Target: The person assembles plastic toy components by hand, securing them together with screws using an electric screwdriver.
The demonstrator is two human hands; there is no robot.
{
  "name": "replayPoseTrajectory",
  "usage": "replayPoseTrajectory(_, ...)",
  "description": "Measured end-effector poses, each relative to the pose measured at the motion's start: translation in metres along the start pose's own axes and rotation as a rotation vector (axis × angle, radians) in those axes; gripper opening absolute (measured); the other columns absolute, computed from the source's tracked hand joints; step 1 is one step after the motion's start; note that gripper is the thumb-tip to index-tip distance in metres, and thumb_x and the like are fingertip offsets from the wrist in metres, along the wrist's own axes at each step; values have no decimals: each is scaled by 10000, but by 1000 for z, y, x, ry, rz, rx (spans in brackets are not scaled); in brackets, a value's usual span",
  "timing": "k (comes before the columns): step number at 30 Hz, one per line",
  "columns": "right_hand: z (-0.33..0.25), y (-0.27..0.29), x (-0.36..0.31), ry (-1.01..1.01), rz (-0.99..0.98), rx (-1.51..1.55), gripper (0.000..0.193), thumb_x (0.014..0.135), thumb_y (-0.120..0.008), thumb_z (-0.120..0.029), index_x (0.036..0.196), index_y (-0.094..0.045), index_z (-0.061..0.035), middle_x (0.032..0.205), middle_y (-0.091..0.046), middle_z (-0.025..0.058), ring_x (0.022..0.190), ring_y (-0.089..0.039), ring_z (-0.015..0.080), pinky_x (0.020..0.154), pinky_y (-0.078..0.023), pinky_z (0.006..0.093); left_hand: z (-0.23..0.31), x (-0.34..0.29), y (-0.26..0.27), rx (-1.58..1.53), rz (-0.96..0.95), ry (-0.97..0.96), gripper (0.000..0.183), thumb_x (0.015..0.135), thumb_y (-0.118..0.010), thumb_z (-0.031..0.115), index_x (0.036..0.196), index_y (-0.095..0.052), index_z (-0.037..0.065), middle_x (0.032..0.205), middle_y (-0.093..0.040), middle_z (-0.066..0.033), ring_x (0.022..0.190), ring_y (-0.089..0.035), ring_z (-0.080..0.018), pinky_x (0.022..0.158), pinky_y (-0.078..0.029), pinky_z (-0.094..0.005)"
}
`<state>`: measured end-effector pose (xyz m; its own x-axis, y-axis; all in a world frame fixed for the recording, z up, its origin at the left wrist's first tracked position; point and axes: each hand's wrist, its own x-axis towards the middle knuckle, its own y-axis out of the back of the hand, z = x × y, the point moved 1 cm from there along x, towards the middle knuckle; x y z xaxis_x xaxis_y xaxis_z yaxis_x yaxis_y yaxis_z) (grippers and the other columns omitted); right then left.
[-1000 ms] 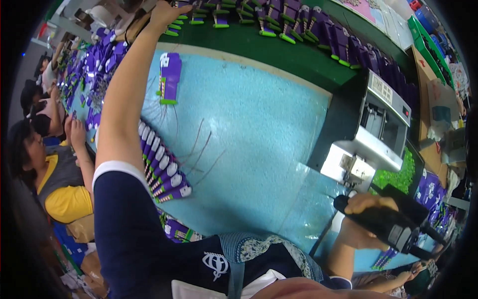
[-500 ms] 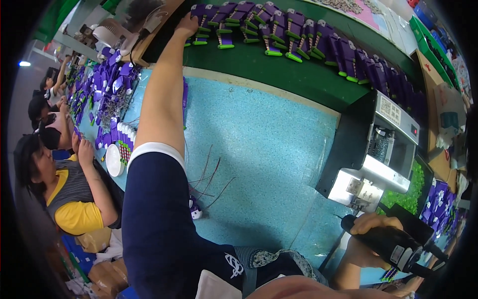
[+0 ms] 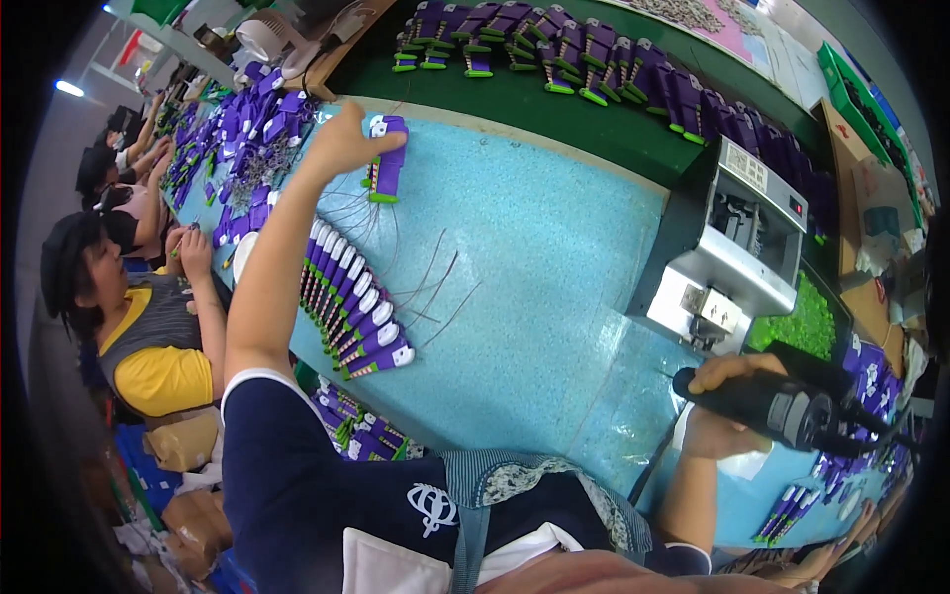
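My left hand [image 3: 343, 147] is over the far left of the blue table, its thumb stretched across the upper end of a purple flat plastic part [image 3: 389, 168] with a white top and green foot. Its other fingers point away from that part, apart from the thumb. At the right, my right hand [image 3: 727, 406] grips a black electric screwdriver [image 3: 767, 406], its thin bit pointing left. Nearer me on the left, a fanned row of similar purple parts [image 3: 351, 302] lies on the table, thin wires trailing from it.
A silver-and-black machine [image 3: 727, 247] stands at the right beside a tray of bright green pieces [image 3: 802, 322]. Many purple parts lie on the green belt [image 3: 475, 109] along the back. A white fan [image 3: 265, 38] stands far left. Co-workers sit left, the nearest in yellow sleeves [image 3: 168, 386].
My left hand has come back from the belt to the purple part on the table. The view has shifted, uncovering the fanned row. The right hand keeps holding the screwdriver.
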<state>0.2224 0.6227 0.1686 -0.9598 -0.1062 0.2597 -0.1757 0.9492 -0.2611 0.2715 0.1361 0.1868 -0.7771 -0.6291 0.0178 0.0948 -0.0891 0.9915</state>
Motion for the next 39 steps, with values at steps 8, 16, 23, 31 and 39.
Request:
replayPoseTrajectory(8, 2, 8, 1, -22, -41, 39, 969, 657, -458, -863, 1117, -394, -13, 651, -532, 86, 539, -501, 152, 518, -426, 238, -30, -13, -46, -389, -133, 271, 454, 672, -810, 413, 685, -594, 15, 670, -620, -81, 621, -586, -175, 558, -453, -325)
replayPoseTrajectory(16, 3, 17, -1, -62, -20, 63, 962, 645, -470, -866, 1109, -388, -28, 667, -538, 82, 550, -504, 152, 527, -418, 241, -4, 14, -48, -208, 52, 281, 536, 579, -857, 416, 745, -610, -30, 770, -679, -141, 716, -659, -243, 638, -501, -358)
replayPoseTrajectory(23, 9, 22, -2, -44, -85, 25, 964, 690, -403, -870, 1175, -366, -38, 688, -515, 75, 573, -498, 155, 565, -421, 253, 71, -11, -42, -779, -214, 264, 467, 715, -791, 311, 981, -636, -40, 859, -664, -104, 703, -623, -150, 614, -479, -302)
replayPoseTrajectory(31, -39, -1, 47, 173, -273, 375, 935, 763, -325, -839, 1189, -441, -15, 728, -574, 131, 570, -536, 201, 545, -449, 312, 203, -215, -36, -1427, -910, 400, 384, 838, -674, 194, 1123, -496, 8, 879, -618, -100, 563, -626, -188, 473, -515, -295)
replayPoseTrajectory(39, -32, -18, 61, 188, -290, 402, 908, 792, -277, -820, 1098, -520, -1, 741, -605, 150, 555, -582, 211, 498, -488, 301, 237, -264, -65, -1540, -1178, 251, 424, 862, -650, 180, 1207, -465, 16, 916, -654, -101, 533, -589, -127, 472, -483, -256)
